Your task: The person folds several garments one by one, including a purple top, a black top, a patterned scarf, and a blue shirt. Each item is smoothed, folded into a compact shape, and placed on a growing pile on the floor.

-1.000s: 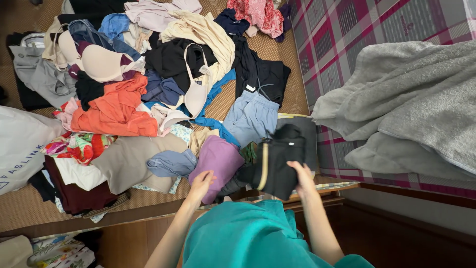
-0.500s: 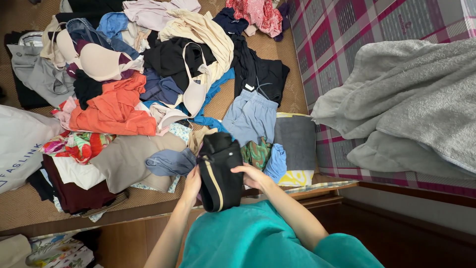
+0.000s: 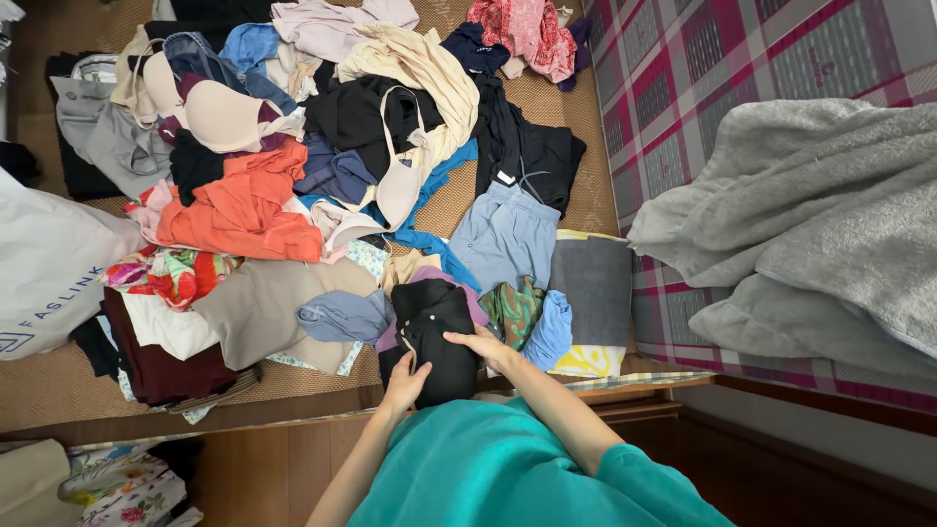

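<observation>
Head view: both hands are pressing on a black garment (image 3: 432,337), now bundled into a compact, dark, rumpled fold at the near edge of the clothes pile. Left hand (image 3: 403,384) is lying at its lower left edge, fingers together and curled lightly against the cloth; whether it is gripping, cannot tell. Right hand (image 3: 483,345) is resting flat across the bundle's right side, fingers extended, holding nothing closed. The garment is sitting on a purple piece (image 3: 472,298), just beside a green patterned cloth (image 3: 511,308) and a grey-blue item (image 3: 342,317). An orange shirt (image 3: 244,205) is lying farther off.
</observation>
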